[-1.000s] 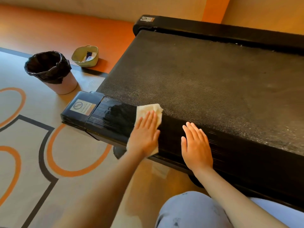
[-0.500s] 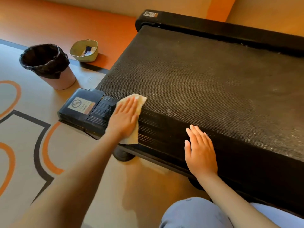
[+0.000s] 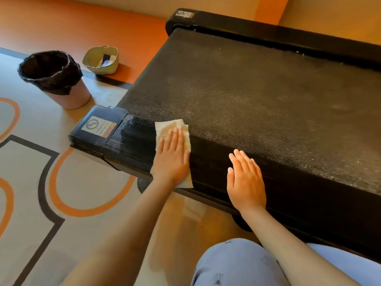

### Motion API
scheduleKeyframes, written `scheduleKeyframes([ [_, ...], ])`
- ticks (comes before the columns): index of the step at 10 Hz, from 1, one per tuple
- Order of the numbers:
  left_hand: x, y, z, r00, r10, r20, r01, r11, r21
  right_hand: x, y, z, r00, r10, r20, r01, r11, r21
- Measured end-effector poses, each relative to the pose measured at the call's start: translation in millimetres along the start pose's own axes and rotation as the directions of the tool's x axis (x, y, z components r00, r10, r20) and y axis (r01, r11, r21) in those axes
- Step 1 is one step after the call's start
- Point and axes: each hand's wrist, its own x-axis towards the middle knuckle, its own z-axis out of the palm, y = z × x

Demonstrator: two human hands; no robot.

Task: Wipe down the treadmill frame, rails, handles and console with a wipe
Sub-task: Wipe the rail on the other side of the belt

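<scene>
A black treadmill lies low on the floor, its belt (image 3: 257, 96) running away from me. My left hand (image 3: 172, 159) presses a pale, slightly stained wipe (image 3: 172, 127) flat onto the ribbed near side rail (image 3: 134, 141), fingers straight. The wipe drapes over the rail's edge under my palm. My right hand (image 3: 245, 180) rests flat on the same rail further right, holding nothing. A black end cap (image 3: 99, 126) with a warning sticker closes the rail's left end.
A pink bin (image 3: 55, 79) lined with a black bag stands on the patterned floor to the left. Behind it sits a small pale basket (image 3: 102, 59) with items inside. The far rail (image 3: 268, 34) runs along the wall. My knee (image 3: 237, 263) is at bottom centre.
My left hand slid the wipe left toward the end cap, then back right along the rail. My right hand stayed flat in place.
</scene>
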Motion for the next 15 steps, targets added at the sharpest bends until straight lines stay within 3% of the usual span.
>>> scheduleKeyframes([
  [2,22.0,-25.4,-3.4,0.974,0.224,0.046,-0.226,0.973,0.048,1.0,2.6,1.8,1.0,-0.008,0.006,0.008,1.0,0.017],
  [4,50.7,-77.5,-23.4,0.998,0.059,0.011,-0.059,0.998,-0.01,2.2,3.3,3.3,1.0,-0.018,-0.005,0.018,1.0,0.015],
  [7,23.3,-133.5,-26.9,0.97,-0.227,-0.091,0.229,0.973,0.008,1.7,3.4,3.5,0.999,-0.027,-0.034,0.028,0.999,0.022],
  [9,-24.2,-99.8,-3.6,0.868,-0.383,-0.317,0.326,0.919,-0.22,0.0,2.7,3.3,0.998,-0.025,-0.053,0.026,1.0,0.007],
  [10,-24.1,-67.9,9.5,0.759,-0.554,-0.341,0.374,0.8,-0.469,0.2,2.8,3.2,0.998,-0.029,-0.055,0.029,1.0,0.004],
  [11,-15.6,-44.2,9.3,0.65,-0.699,-0.297,0.426,0.659,-0.62,-0.1,3.4,3.1,0.998,-0.031,-0.051,0.032,0.999,0.004],
  [13,-0.7,-61.8,-1.8,0.481,-0.849,-0.218,0.441,0.45,-0.777,0.6,3.2,4.1,0.998,-0.031,-0.055,0.032,0.999,0.008],
  [14,4.7,-69.2,-9.1,0.436,-0.882,-0.179,0.444,0.384,-0.81,0.7,2.8,2.8,0.998,-0.024,-0.052,0.025,1.0,0.014],
  [15,0.4,-54.3,-5.9,0.456,-0.875,-0.164,0.452,0.386,-0.804,0.4,2.2,2.3,1.0,-0.014,-0.026,0.014,1.0,0.02],
])
